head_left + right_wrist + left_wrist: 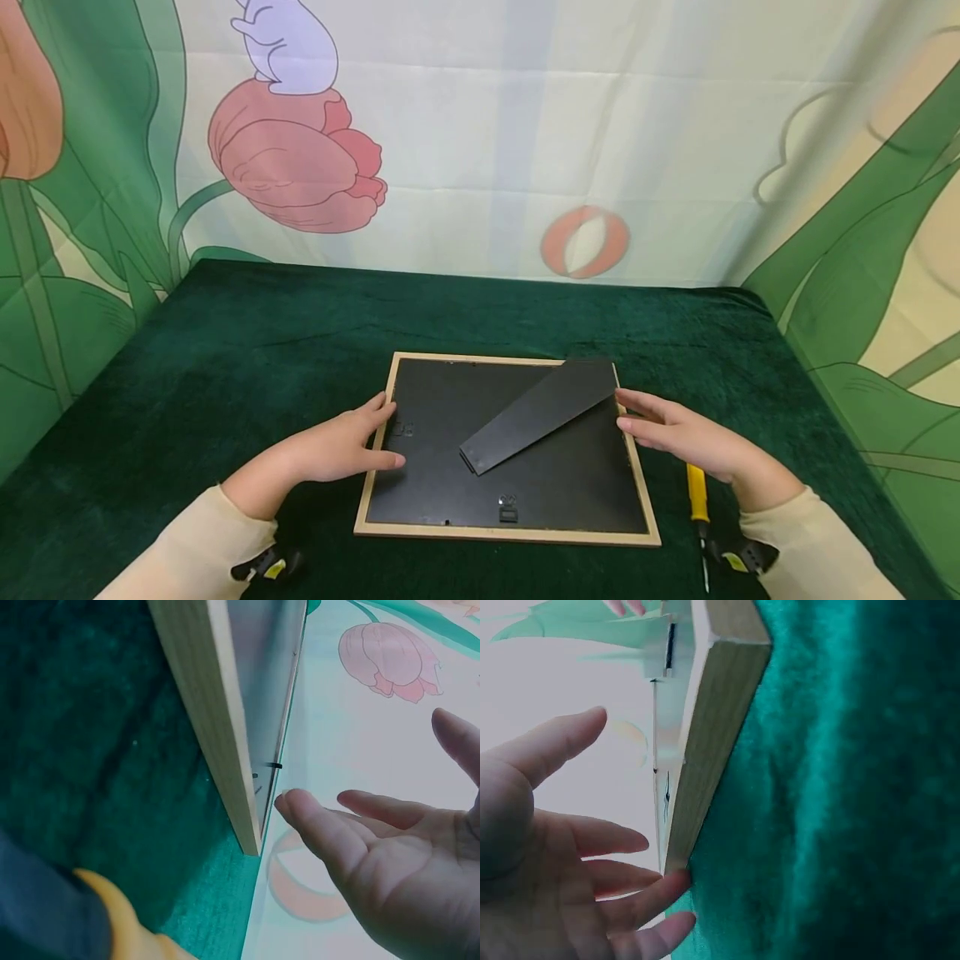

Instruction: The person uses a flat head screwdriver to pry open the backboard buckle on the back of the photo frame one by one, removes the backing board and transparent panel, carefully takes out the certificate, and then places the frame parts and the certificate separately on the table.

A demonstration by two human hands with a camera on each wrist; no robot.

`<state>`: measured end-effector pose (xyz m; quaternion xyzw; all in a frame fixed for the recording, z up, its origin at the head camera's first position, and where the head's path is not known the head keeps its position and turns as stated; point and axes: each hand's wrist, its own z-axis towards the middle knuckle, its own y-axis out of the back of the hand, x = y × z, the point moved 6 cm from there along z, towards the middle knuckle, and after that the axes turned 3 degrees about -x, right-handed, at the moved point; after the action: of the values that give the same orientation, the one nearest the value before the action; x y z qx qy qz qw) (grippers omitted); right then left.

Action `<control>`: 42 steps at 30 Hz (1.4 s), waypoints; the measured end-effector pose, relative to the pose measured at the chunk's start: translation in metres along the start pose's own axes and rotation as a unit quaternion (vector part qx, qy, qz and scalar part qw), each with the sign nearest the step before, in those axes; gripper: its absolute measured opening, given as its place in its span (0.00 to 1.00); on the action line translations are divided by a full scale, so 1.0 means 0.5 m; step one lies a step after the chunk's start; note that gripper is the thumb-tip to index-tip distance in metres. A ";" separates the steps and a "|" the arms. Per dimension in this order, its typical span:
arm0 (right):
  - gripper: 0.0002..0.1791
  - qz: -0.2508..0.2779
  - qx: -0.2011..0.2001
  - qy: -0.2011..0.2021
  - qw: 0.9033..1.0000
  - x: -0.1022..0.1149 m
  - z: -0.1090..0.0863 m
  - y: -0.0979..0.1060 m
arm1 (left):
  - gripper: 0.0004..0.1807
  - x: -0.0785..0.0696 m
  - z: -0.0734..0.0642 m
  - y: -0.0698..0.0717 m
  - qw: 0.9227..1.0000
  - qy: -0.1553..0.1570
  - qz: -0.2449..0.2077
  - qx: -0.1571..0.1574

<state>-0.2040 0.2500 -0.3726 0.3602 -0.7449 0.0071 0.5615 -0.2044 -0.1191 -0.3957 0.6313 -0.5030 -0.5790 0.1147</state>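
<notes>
A picture frame [507, 537] with a light wood rim lies face down, its black backing board [435, 408] upward. On the board, a black easel leg [538, 418] slants from the upper right corner toward the middle. My left hand [333, 446] is at the left rim with loosely spread fingers; in the left wrist view fingertips [676, 882] meet the wooden edge. Across from it, my right hand [686, 433] has its fingers extended at the right rim. The right wrist view shows its fingertips [296, 802] close to the edge; contact there is unclear.
A screwdriver with a yellow handle [697, 493] lies right of the frame, below the right hand. Dark green velvet cloth [300, 333] covers the table. Behind hangs a curtain [465, 150] printed with flowers and a white animal.
</notes>
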 end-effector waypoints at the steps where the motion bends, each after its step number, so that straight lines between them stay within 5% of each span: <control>1: 0.40 0.000 0.001 -0.004 1.000 -0.002 0.002 -0.001 | 0.48 -0.001 -0.002 -0.002 1.000 -0.001 0.012 0.002; 11: 0.38 -0.022 0.008 -0.002 1.000 -0.006 0.010 -0.005 | 0.53 -0.010 -0.019 -0.011 0.997 -0.016 0.076 0.021; 28: 0.37 -0.030 0.012 -0.005 0.999 -0.011 0.021 -0.008 | 0.57 0.008 -0.008 -0.010 0.994 -0.021 0.103 -0.005; 42: 0.35 -0.038 0.013 0.015 0.999 -0.006 -0.010 0.000 | 0.56 0.013 0.000 -0.001 0.992 -0.037 0.121 -0.009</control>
<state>-0.1995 0.2537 -0.3732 0.3951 -0.7221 0.0008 0.5678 -0.2051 -0.1240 -0.4004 0.5428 -0.5746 -0.5880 0.1714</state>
